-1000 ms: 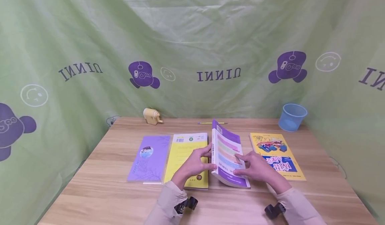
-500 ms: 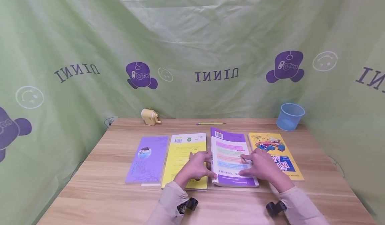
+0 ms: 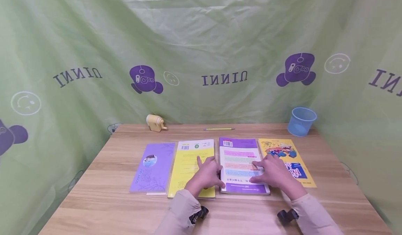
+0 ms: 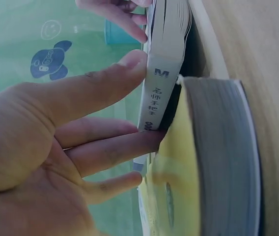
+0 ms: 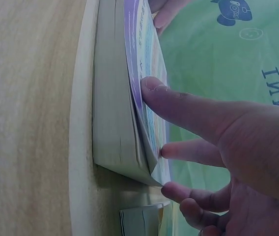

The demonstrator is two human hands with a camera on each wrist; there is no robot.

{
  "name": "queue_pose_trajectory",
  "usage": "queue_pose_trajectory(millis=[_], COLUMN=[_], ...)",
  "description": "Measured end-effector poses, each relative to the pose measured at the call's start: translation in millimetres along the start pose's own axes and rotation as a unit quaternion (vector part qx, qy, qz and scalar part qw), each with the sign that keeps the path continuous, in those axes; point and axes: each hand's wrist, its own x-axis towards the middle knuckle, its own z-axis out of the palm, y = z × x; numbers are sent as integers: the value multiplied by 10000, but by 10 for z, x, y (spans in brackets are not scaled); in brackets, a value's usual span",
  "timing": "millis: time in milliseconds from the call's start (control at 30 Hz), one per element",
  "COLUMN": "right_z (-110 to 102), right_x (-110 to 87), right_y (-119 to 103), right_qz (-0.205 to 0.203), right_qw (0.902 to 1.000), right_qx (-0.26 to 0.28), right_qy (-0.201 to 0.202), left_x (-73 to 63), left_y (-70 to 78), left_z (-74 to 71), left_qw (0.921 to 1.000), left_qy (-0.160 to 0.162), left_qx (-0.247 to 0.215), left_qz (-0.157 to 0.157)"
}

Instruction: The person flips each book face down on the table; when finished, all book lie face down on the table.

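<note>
A thick white-and-purple book (image 3: 240, 161) lies flat on the table, its back cover up. My left hand (image 3: 205, 175) is at its left side; in the left wrist view the thumb touches the spine (image 4: 156, 93) and the other fingers reach to it, fairly straight. Part of that hand is over a yellow book (image 3: 191, 168) lying alongside. My right hand (image 3: 274, 172) rests thumb and fingertips on the cover near the right edge, fingers relaxed. In the right wrist view, the cover (image 5: 144, 118) lifts slightly from the pages at the corner. A yellow-and-blue picture book (image 3: 301, 158) is partly hidden behind this hand.
A purple book (image 3: 155, 168) lies at the left, with a white edge showing under it. Along the back stand a cream crank pencil sharpener (image 3: 155, 122) and a blue bin (image 3: 301, 121), with a pencil (image 3: 218, 129) between them. A green curtain (image 3: 188, 53) hangs behind the table.
The white-and-purple book has gone from tilted up on its left side to flat on the table. My right hand has moved slightly right and down with it; the left fingers have spread.
</note>
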Motion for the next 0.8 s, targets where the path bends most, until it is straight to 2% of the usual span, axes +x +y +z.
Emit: queue_pose_trajectory(millis=[333,633,800], right_z=[-5,24,26], right_x=[2,6,4], right_y=[-9,-1,1], right_qz=[27,-43,-154], right_qw=[10000,10000,9999], right_qx=[52,54,0], right_qy=[1,21,73], left_x=[-11,-55,-69], left_y=[51,19,-17], left_z=[18,46,69], left_qw=[9975,9985,9987], left_qy=[96,215,279], left_qx=[674,500,434], left_qz=[162,-84,48])
